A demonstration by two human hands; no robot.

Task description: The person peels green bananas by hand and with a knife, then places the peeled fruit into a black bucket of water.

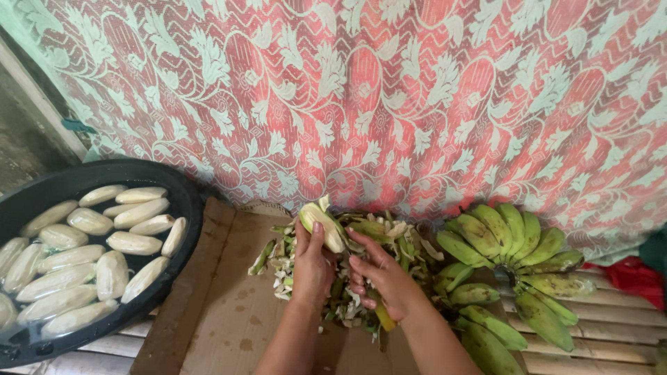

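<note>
Green half-peeled banana (321, 226) gripped in left hand (311, 267) above cardboard sheet (215, 312) far edge; yellow-handled knife (381, 314) clasped in right hand (385, 281). One peel heap (389, 239). One unpeeled bunch (511, 271) at right edge. Roughly nineteen peeled bananas (132, 243) counted in one black basin (182, 198).

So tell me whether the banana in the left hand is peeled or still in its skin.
Partly peeled. The banana in the left hand shows pale flesh on top, with green skin along its edge.
</note>
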